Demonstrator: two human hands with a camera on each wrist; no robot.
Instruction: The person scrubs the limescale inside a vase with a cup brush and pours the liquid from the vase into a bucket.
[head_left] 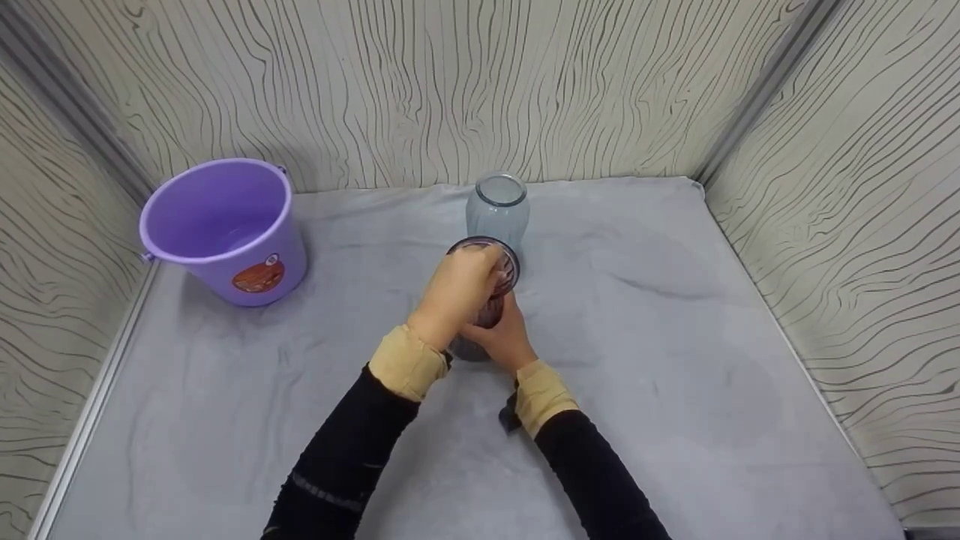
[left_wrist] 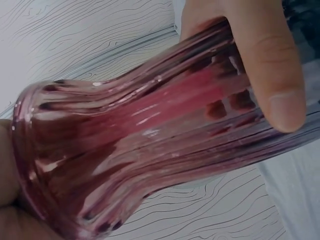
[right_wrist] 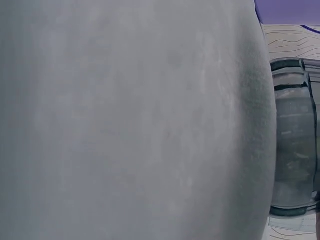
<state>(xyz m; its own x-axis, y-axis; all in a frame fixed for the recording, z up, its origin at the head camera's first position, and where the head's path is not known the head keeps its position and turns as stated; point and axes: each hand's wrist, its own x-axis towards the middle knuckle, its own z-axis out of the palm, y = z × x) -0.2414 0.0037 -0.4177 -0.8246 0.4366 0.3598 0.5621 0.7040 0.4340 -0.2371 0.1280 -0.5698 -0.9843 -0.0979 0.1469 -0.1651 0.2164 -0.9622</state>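
Observation:
A purple-tinted ribbed glass vase (left_wrist: 145, 125) stands between both hands, its tint turning greyish toward the lower end. My left hand (head_left: 459, 289) is curled over its dark rim (head_left: 514, 274); most of its fingers are hidden. Lower down, my right hand (head_left: 508, 336) grips the vase's body, its thumb (left_wrist: 277, 75) lying across the ribs in the left wrist view. A pink band shows through the glass there; I cannot tell whether it is something inside. Just behind stands a pale blue glass vase (head_left: 498, 214), upright. In the right wrist view, a clear glass base (right_wrist: 296, 145) shows at the right edge.
A purple bucket (head_left: 259, 281) with a red label stands at the back left. Grey cloth (head_left: 675, 390) covers the tabletop. Patterned panels (head_left: 420, 90) enclose the back and both sides.

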